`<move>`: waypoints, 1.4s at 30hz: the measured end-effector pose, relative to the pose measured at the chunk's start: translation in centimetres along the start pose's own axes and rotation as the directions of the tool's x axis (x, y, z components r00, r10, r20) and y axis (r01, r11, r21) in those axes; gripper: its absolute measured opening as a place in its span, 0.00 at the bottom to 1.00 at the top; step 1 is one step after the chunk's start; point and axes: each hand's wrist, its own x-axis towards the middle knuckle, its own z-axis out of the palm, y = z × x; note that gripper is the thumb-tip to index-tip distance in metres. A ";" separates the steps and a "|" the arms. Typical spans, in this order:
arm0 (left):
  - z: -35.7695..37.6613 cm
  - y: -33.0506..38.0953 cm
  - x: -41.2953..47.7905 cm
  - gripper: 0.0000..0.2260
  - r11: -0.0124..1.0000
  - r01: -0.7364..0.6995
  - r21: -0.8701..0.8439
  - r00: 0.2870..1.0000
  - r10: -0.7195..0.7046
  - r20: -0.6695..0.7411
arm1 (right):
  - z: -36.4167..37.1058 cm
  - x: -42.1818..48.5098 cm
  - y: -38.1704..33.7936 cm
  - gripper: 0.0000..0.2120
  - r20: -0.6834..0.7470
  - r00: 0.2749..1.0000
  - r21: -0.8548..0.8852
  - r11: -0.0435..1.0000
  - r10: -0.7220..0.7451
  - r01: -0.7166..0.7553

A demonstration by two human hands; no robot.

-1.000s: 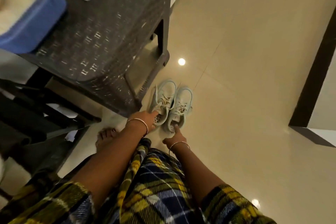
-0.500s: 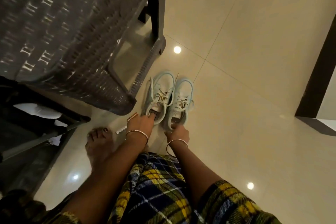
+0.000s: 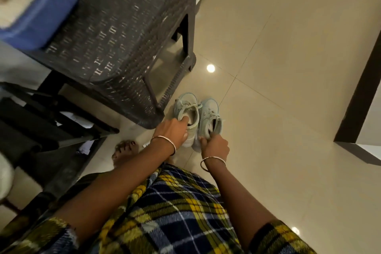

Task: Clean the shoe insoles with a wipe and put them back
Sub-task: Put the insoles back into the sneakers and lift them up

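the two shoes sit touching on the floor (image 3: 288, 150), insoles hidden inside. left grip (image 3: 173, 132) has fingers curled into the stool-side shoe (image 3: 184, 103); right grip (image 3: 215, 146) pinches the outer shoe (image 3: 210, 108) heel. a shallow pinch could slip and drop it.

A single head-worn wide-angle camera looks steeply down over the lap (image 3: 165, 212) onto the nearby tiled floor (image 3: 288, 130).

No text, label or number can be read anywhere.
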 end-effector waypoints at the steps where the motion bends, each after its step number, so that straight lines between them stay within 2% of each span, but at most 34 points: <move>1: -0.6 0.0 -0.3 0.14 1.000 -0.013 0.009 1.000 0.013 0.004 | -0.4 -0.3 0.1 0.10 -0.003 1.000 -0.021 0.999 -0.028 0.028; 6: -6.2 -0.4 -4.6 0.16 0.998 -0.048 0.036 0.999 0.048 -0.022 | -5.3 -4.2 -0.2 0.13 -0.008 0.973 -0.088 0.970 -0.230 0.228; 10: -10.9 -1.4 -9.6 0.16 0.997 -0.062 -0.047 0.994 0.057 -0.097 | -10.1 -7.5 -0.8 0.16 -0.039 0.918 -0.130 0.913 -0.395 0.387; 13: -14.6 -0.7 -13.7 0.16 0.997 -0.069 -0.042 0.989 0.063 -0.137 | -14.3 -10.8 -1.6 0.17 -0.060 0.867 -0.174 0.860 -0.495 0.479; 17: -19.6 1.4 -21.0 0.16 1.000 -0.015 -0.019 0.967 0.009 -0.253 | -19.6 -16.6 -2.3 0.18 -0.117 0.777 -0.208 0.780 -0.619 0.590; 20: -21.9 3.8 -26.8 0.15 0.995 0.080 -0.068 0.918 -0.100 -0.384 | -23.0 -20.9 -2.5 0.19 -0.158 0.713 -0.225 0.728 -0.683 0.648; 27: -21.4 8.7 -38.7 0.16 0.943 0.261 -0.209 0.708 -0.334 -0.622 | -27.3 -31.1 -2.5 0.19 -0.243 0.558 -0.224 0.606 -0.793 0.764; 32: -20.0 10.5 -47.2 0.13 0.886 0.292 -0.360 0.479 -0.462 -0.746 | -27.5 -38.3 -3.2 0.17 -0.295 0.421 -0.208 0.487 -0.858 0.848; 36: -18.5 10.5 -53.1 0.12 0.827 0.306 -0.471 0.326 -0.556 -0.765 | -26.3 -43.4 -4.5 0.15 -0.258 0.313 -0.226 0.373 -0.914 0.900; 42: -14.9 8.0 -59.9 0.09 0.708 0.340 -0.619 0.160 -0.693 -0.703 | -22.2 -49.4 -7.4 0.16 -0.114 0.198 -0.225 0.219 -0.974 0.949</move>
